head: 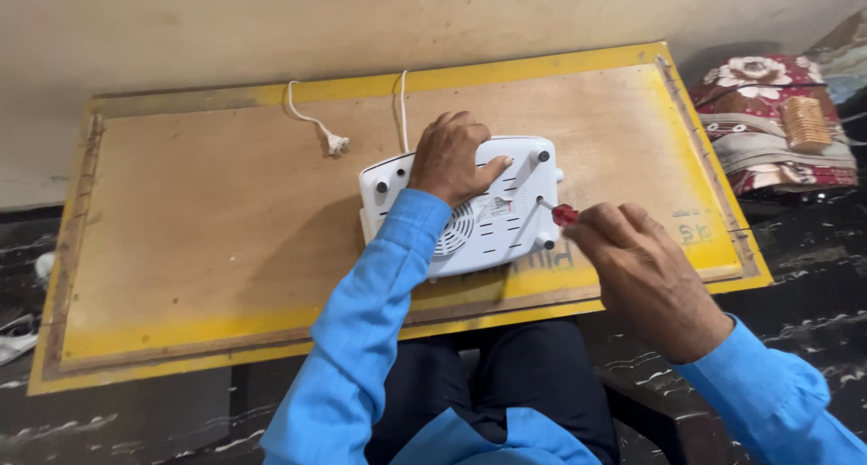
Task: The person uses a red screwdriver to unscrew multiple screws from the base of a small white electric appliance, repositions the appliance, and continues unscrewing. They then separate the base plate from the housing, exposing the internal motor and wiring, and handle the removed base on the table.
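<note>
A white plastic appliance (pixel 506 221) lies upside down on a low wooden board table (pixel 208 239), showing its round vent grille and black rubber feet. My left hand (pixel 452 158) presses flat on top of it, holding it still. My right hand (pixel 646 275) grips a red-handled screwdriver (pixel 562 214), whose tip meets a hole on the appliance's right side. A white power cord with a plug (pixel 336 144) trails from the appliance toward the wall.
The board has a yellow painted border (pixel 506 72) and stands against a pale wall. A floral cushion with a small woven object (pixel 804 122) lies at the right. Dark marbled floor (pixel 117 420) surrounds the table. My knees sit under the front edge.
</note>
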Demonstrator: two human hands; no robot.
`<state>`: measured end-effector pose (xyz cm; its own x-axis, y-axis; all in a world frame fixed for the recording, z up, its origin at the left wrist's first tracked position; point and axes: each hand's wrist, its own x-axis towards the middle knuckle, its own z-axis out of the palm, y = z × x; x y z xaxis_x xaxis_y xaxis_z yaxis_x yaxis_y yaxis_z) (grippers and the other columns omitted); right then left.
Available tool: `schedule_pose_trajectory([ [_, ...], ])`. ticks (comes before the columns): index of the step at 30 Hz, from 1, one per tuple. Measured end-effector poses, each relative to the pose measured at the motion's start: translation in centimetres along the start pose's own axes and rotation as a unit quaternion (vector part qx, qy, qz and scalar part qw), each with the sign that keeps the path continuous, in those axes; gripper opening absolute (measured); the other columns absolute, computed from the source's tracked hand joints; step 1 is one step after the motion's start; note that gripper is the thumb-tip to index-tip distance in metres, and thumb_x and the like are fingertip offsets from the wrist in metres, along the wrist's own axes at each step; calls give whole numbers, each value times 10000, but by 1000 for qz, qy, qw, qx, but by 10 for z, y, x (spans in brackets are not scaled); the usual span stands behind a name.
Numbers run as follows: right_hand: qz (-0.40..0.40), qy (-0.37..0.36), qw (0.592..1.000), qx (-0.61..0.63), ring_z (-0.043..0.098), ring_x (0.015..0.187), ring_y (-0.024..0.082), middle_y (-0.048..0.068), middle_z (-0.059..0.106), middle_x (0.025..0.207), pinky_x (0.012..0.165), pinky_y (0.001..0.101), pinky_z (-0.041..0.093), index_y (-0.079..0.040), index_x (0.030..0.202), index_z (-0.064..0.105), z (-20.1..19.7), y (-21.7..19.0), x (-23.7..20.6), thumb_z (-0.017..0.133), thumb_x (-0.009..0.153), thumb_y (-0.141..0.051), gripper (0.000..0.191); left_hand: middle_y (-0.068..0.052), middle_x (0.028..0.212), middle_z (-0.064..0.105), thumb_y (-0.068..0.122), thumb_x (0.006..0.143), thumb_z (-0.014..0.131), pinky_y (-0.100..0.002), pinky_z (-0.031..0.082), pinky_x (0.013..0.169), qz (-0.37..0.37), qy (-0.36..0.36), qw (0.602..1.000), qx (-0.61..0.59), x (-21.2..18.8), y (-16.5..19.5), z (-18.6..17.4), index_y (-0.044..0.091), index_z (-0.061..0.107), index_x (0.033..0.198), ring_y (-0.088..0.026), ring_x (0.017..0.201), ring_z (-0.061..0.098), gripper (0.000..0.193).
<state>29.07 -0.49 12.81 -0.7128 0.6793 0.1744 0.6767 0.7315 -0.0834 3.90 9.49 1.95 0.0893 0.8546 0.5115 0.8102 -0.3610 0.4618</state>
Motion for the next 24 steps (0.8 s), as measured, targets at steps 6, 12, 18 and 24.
schedule_pose_trajectory([
  [6,45,91,990,96,643,992,445,269,604,1164,802,496,533,60,1349,479,-4,-6,-4,714,873,-247,614,-142,870,657,408,738,844,-470,490,872,-15,-12,1000,5,1,0,2,65,753,790,-348,954,618,359],
  [12,157,55,983,76,684,832,430,213,666,965,739,501,546,14,1161,638,5,-9,-7,689,963,-222,313,-139,881,664,403,738,846,-471,489,867,0,-13,1000,-4,-1,0,2,61,754,791,-345,960,618,359],
  [18,1,57,998,22,634,990,358,174,613,1036,859,447,547,-11,1162,661,5,0,-7,601,826,24,344,-139,876,664,398,733,845,-469,490,867,-4,-11,1000,-8,0,1,1,55,753,800,-346,961,616,362],
  [24,37,70,996,37,644,1019,387,196,633,1112,870,473,541,19,1297,579,1,-1,-5,690,860,-161,486,-148,872,660,399,733,853,-471,491,883,-11,-13,1000,0,0,3,-1,43,742,770,-349,968,621,375],
])
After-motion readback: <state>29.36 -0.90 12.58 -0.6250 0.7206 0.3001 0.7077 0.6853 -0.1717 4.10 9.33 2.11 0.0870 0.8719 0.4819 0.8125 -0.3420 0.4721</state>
